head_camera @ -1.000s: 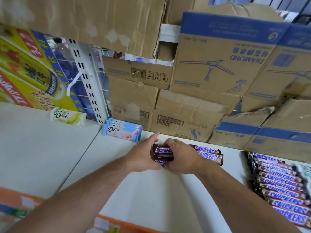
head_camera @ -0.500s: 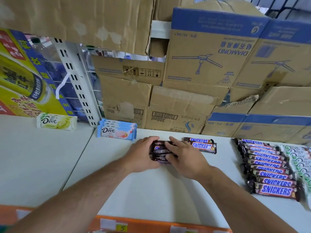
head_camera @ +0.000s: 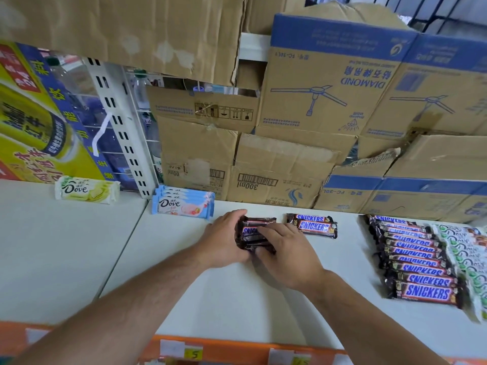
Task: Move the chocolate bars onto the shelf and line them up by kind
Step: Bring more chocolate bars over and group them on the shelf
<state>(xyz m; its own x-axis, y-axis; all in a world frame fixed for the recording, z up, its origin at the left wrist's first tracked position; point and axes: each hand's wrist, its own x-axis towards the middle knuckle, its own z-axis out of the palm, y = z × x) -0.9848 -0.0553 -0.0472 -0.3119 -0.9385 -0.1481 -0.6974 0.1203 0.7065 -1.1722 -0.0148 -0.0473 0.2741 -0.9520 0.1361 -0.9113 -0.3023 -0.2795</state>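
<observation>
The cardboard boxes (head_camera: 316,106) fill the back of the bay, stacked against the rear of your white shelf (head_camera: 210,299), several of them printed upside down with a fan drawing. To your left a yellow and blue poster (head_camera: 31,122) leans behind the neighbouring shelf board. An orange price rail (head_camera: 237,349) runs along the shelf's near edge.

At the right a long row of Snickers bars (head_camera: 419,262) lies overlapped, running front to back, and just beside it, on the far right, sits a row of green-and-white Dove bars (head_camera: 467,248) (partly cut off by the frame edge).

A pile of blue Dove bars (head_camera: 184,205) rests at the back left of the shelf, and a single pale green Dove bar (head_camera: 85,190) lies on the board to the left, well apart.

Your left hand (head_camera: 224,241) curls round the left end of a small stack of Snickers bars (head_camera: 251,233) near the middle back of the shelf. Your right hand (head_camera: 287,256) lies over the stack's top with the fingers bent onto it; the thumb seems to grip the near side, though it is mostly hidden.

Two Snickers bars (head_camera: 313,225) lie side by side just right of the stack, not touching it.
</observation>
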